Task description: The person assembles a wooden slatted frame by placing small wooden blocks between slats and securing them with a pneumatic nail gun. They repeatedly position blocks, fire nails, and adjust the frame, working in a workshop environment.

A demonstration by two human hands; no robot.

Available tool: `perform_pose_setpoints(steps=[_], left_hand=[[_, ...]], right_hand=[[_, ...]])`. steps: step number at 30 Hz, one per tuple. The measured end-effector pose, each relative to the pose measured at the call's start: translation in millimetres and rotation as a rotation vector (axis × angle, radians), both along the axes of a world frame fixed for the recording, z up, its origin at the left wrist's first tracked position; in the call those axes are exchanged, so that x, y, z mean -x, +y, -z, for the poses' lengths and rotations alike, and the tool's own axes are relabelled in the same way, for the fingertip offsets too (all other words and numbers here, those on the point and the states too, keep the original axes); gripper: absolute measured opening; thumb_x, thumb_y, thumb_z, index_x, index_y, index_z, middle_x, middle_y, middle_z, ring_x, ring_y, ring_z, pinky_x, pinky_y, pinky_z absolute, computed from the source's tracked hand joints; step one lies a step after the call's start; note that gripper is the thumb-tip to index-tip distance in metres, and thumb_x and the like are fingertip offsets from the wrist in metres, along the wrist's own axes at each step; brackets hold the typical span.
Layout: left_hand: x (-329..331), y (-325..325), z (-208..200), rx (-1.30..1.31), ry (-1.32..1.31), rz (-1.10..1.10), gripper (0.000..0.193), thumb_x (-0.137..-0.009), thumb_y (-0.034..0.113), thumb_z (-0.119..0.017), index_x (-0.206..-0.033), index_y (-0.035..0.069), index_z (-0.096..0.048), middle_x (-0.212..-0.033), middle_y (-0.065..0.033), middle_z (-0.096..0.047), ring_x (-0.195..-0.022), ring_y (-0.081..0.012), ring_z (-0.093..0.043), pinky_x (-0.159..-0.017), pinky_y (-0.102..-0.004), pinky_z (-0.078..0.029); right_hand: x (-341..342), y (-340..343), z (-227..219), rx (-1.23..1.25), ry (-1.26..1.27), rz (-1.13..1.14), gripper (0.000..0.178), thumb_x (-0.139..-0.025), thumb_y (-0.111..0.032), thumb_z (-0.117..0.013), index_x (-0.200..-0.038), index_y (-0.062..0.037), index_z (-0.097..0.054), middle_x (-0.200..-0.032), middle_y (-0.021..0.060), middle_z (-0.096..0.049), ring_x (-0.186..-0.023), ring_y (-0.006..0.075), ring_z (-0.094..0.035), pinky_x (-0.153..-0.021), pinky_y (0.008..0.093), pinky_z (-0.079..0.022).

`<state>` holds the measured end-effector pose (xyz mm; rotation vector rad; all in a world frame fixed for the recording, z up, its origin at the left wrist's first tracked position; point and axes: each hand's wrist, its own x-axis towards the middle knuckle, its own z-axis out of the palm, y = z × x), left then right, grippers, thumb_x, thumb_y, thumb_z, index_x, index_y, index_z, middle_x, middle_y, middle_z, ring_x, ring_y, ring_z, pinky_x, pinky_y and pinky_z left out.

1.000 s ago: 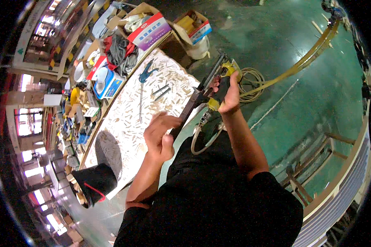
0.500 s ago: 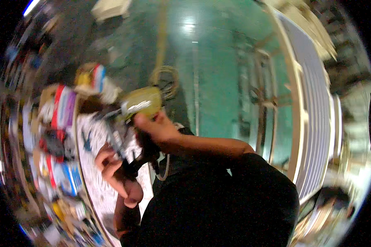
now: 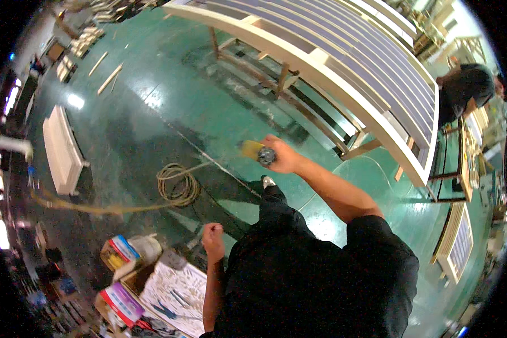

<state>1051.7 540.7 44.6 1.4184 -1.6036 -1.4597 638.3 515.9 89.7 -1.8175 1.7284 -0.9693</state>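
Note:
My right hand (image 3: 283, 156) is stretched forward over the green floor, wrapped round a nail gun (image 3: 252, 150) with a yellow body. The tool's round dark end faces up beside my fingers, and its far side is smeared by motion. My left hand (image 3: 212, 241) hangs low on the left with its fingers curled in, and nothing shows in it. Close by that hand is a work surface with a pale, scribbled top (image 3: 172, 284). Dark-handled pliers (image 3: 164, 310) and thin metal strips (image 3: 180, 298) lie on it.
A large slatted wooden frame (image 3: 343, 70) rests on trestles ahead right, with another person (image 3: 468, 93) beyond its end. A coiled hose (image 3: 177, 185) lies on the floor ahead left. Stacked boards (image 3: 62, 149) stand farther left. Boxes (image 3: 121, 301) edge the work surface.
My view has swung right, toward the slatted frame. The left hand has come off the nail gun and dropped beside me. My right hand has carried the tool away from the work surface.

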Motion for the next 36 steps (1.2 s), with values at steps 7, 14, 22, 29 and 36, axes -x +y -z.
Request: perform_pose_setpoints(steps=[7, 14, 22, 29, 36], left_hand=[[79, -66, 81, -0.024, -0.351, 0.5, 0.034, -0.102, 0.037, -0.064, -0.108, 0.004, -0.067, -0.083, -0.004, -0.062, -0.075, -0.0164, -0.059, -0.071, -0.035, -0.048], [122, -116, 161, -0.084, -0.373, 0.672, 0.032, -0.103, 0.039, -0.063, -0.109, 0.007, -0.065, -0.099, -0.0075, -0.067, -0.09, -0.0227, -0.066, -0.082, -0.0362, -0.052], [160, -168, 134, -0.322, -0.464, 0.299, 0.033, -0.099, 0.039, -0.064, -0.109, 0.008, -0.068, -0.099, -0.0094, -0.07, -0.092, -0.0233, -0.066, -0.085, -0.0396, -0.052], [94, -154, 212, -0.593, -0.303, -0.344, 0.039, -0.094, 0.04, -0.069, -0.11, 0.004, -0.068, -0.098, -0.0131, -0.072, -0.091, -0.0259, -0.069, -0.079, -0.0428, -0.053], [82, -47, 295, -0.273, -0.908, -0.145, 0.029, -0.098, 0.034, -0.059, -0.102, 0.01, -0.075, -0.104, -0.0188, -0.073, -0.09, -0.0387, -0.069, -0.074, -0.0509, -0.055]], right_hand=[[110, 134, 121, -0.382, -0.472, 0.716, 0.045, -0.081, -0.022, -0.087, -0.116, -0.0028, -0.066, -0.098, 0.0066, -0.072, -0.085, 0.0189, -0.068, -0.077, 0.0348, -0.056], [169, 111, 89, -0.317, -0.756, 0.77, 0.03, -0.091, -0.02, -0.081, -0.113, -0.0038, -0.068, -0.092, 0.0026, -0.069, -0.08, 0.0121, -0.064, -0.072, 0.0307, -0.053], [188, -127, -22, -0.034, -0.503, 0.369, 0.038, -0.088, -0.013, -0.083, -0.12, -0.0011, -0.066, -0.106, 0.007, -0.072, -0.092, 0.0149, -0.068, -0.085, 0.0319, -0.055], [90, -311, -154, -0.141, -0.3, -0.599, 0.042, -0.084, -0.017, -0.085, -0.118, -0.0018, -0.066, -0.105, 0.0084, -0.074, -0.087, 0.0178, -0.069, -0.08, 0.0335, -0.055], [-126, -384, -134, -0.23, 0.355, -1.593, 0.05, -0.075, -0.015, -0.084, -0.122, -0.007, -0.069, -0.105, 0.0117, -0.075, -0.093, 0.0276, -0.074, -0.079, 0.0365, -0.057]])
